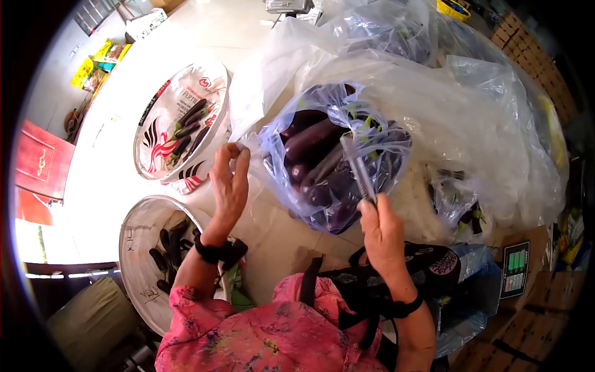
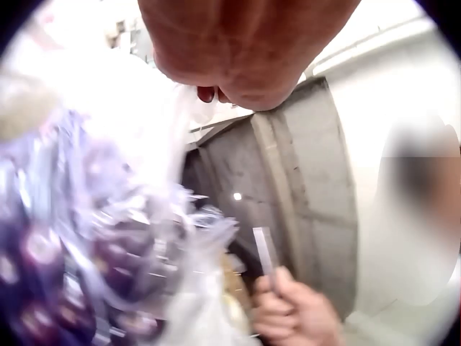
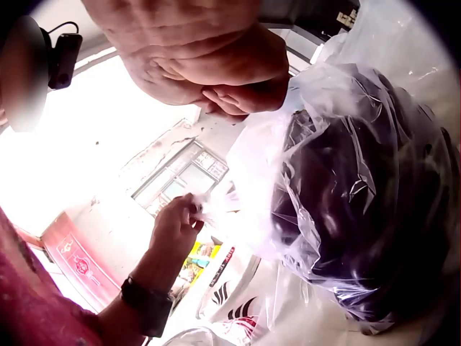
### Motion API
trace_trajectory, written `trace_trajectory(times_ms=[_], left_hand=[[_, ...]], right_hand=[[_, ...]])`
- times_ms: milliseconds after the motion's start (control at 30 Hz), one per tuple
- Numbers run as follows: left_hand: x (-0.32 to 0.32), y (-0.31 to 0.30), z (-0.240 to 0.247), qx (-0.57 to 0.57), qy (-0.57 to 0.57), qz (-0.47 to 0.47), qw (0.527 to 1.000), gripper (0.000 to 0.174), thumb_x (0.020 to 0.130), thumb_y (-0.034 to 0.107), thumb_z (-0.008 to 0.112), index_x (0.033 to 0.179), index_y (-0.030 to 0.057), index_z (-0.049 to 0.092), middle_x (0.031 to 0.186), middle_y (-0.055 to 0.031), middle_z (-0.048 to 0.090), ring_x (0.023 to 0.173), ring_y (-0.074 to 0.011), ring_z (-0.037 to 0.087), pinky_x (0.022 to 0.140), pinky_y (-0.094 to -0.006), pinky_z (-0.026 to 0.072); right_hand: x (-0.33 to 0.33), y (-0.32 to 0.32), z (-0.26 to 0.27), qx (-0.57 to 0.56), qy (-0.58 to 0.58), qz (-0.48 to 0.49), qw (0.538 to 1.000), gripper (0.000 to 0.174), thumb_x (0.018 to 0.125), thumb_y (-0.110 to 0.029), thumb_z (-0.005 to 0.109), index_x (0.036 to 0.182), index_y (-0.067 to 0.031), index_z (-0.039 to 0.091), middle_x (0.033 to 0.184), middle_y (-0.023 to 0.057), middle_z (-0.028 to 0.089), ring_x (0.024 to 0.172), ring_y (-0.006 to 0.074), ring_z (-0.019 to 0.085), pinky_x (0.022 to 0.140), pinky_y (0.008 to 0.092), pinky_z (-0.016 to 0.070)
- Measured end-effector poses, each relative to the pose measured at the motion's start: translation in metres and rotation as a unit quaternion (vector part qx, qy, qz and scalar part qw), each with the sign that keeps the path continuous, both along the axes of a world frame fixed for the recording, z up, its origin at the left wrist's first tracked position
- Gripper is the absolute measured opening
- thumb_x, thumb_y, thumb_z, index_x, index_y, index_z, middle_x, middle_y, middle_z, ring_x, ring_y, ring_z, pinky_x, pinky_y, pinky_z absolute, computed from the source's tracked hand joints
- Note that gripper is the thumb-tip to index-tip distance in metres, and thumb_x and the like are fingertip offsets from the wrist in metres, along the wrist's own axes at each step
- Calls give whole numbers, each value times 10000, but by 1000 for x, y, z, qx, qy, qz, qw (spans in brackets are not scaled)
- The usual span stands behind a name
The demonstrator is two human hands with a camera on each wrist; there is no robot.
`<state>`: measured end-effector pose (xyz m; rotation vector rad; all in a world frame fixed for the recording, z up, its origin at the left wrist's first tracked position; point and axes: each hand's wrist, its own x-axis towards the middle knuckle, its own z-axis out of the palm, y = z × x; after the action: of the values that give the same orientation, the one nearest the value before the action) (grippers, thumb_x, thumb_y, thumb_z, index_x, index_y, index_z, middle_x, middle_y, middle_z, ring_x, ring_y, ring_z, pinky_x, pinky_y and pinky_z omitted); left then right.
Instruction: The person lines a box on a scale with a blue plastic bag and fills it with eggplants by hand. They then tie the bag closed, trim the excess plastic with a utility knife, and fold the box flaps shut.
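Note:
In the head view my left hand (image 1: 229, 183) pinches the edge of a clear plastic sheet (image 1: 260, 93) between thumb and fingers. The right wrist view also shows that left hand (image 3: 173, 223) gripping bunched plastic. My right hand (image 1: 383, 239) grips a knife (image 1: 358, 166) with a long, straight, silvery blade, pointing away over the bag. Between the hands stands a bluish plastic bag (image 1: 396, 139), its top open in the head view. Inside it lie several large dark purple eggplants (image 1: 310, 139), with green stems showing. The left wrist view shows the knife (image 2: 265, 250) upright in the right fist.
Left of the bag stand a white basket (image 1: 227, 93) lined with a printed sack, holding several eggplants, and a white bucket (image 1: 133, 242) of slim eggplants. More plastic-covered produce (image 1: 384, 37) lies behind. A scale (image 1: 514, 270) sits at right, near wooden crates (image 1: 539, 56).

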<state>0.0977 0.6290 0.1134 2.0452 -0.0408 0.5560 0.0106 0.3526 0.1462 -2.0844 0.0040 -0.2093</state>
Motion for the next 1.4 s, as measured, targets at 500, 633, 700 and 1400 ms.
trace_trajectory(times_ms=[500, 633, 700, 1400], left_hand=[[-12, -98, 46, -226, 163, -336, 900, 422, 987, 248, 590, 1303, -22, 517, 1225, -111, 615, 1159, -174, 530, 1003, -322, 415], [-22, -121, 36, -347, 222, -288, 865, 250, 1004, 206, 538, 1154, 10, 579, 1058, -58, 632, 984, -126, 568, 894, -277, 453], [-10, -111, 27, -386, 203, -219, 873, 196, 1031, 175, 469, 1107, 29, 575, 983, -63, 640, 891, -131, 594, 791, -269, 480], [15, -73, -5, 89, 143, -303, 938, 135, 983, 141, 522, 966, 7, 521, 639, -155, 569, 573, -307, 594, 559, -381, 458]], right_hand=[[25, 8, 4, -31, -99, -38, 994, 146, 962, -165, 551, 994, -24, 526, 781, 175, 580, 699, 393, 585, 615, 468, 461], [35, 41, -15, -114, -157, 40, 980, 286, 852, -59, 613, 1115, -9, 513, 971, 202, 532, 811, 420, 584, 676, 517, 471], [40, 41, -3, -127, -144, 95, 977, 374, 858, -62, 615, 1203, 25, 497, 1093, 229, 529, 894, 432, 593, 738, 500, 492], [75, 24, -41, 25, -25, -7, 999, 216, 930, -142, 559, 765, -4, 571, 684, 213, 620, 691, 423, 619, 624, 477, 469]])
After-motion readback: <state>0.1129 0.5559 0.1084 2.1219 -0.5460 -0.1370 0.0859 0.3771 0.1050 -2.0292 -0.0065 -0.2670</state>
